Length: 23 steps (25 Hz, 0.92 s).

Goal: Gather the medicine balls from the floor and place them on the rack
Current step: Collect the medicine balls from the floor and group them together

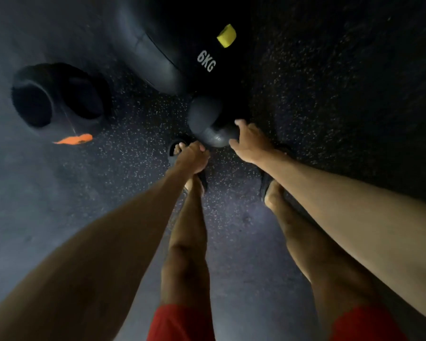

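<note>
A small dark grey medicine ball lies on the floor just ahead of my feet. My right hand has its fingers spread against the ball's right side. At the ball's lower left edge is my left hand, seen from the back with its fingertips hidden. Beyond the small ball lies a large black medicine ball marked 6KG with a yellow patch. Another dark ball with two hollow grips and an orange mark lies at the left. No rack is in view.
The floor is dark speckled rubber, dimly lit. My bare legs and sandalled feet stand right behind the small ball. Open floor stretches to the right and the lower left.
</note>
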Tool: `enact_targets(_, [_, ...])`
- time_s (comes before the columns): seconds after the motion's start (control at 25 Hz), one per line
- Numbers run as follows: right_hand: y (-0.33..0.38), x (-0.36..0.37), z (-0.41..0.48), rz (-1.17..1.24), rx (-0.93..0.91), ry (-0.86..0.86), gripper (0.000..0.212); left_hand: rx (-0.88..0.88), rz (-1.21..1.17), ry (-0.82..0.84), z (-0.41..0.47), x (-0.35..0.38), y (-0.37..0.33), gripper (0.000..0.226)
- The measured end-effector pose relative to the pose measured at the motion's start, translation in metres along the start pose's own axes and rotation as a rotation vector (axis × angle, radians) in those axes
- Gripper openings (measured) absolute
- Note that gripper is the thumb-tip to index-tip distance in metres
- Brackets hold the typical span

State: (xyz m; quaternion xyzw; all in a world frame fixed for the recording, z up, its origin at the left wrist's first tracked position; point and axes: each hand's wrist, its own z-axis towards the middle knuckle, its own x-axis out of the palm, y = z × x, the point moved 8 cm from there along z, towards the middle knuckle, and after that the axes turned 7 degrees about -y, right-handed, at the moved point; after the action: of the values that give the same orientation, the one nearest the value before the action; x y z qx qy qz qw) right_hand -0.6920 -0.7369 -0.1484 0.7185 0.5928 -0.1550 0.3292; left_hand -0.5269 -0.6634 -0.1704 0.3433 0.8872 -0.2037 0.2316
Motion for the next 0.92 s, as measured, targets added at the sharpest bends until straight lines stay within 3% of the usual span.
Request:
enact_targets(0.24, [0.03, 0.047, 0.073, 0.072, 0.117, -0.156, 0.094, 0.041, 0.19, 0.061, 0.09, -0.018, 0.023, 0.042])
enact_targets(0.4, [0.029, 0.069, 0.093, 0.06, 0.238, -0.32, 0.112, 0.05, 0.192, 0.076, 0.138, -0.018, 0.028, 0.037])
enact_targets(0.52, [0.006, 0.06, 0.102, 0.173, 0.237, -0.429, 0.106, -0.049, 0.079, 0.144, 0.148, -0.007, 0.026, 0.044])
enact_targets(0.64, [-0.034, 0.052, 0.107, 0.346, 0.183, -0.436, 0.102, -0.032, -0.01, 0.192, 0.146, 0.009, -0.003, 0.066])
enact_targets(0.72, [-0.065, 0.051, 0.108, 0.461, 0.175, -0.415, 0.101, -0.032, -0.082, 0.216, 0.146, 0.018, -0.03, 0.069])
enact_targets(0.92, [-0.125, 0.046, 0.106, 0.74, 0.364, -0.458, 0.078, 0.144, -0.101, 0.013, 0.134, 0.023, -0.105, 0.066])
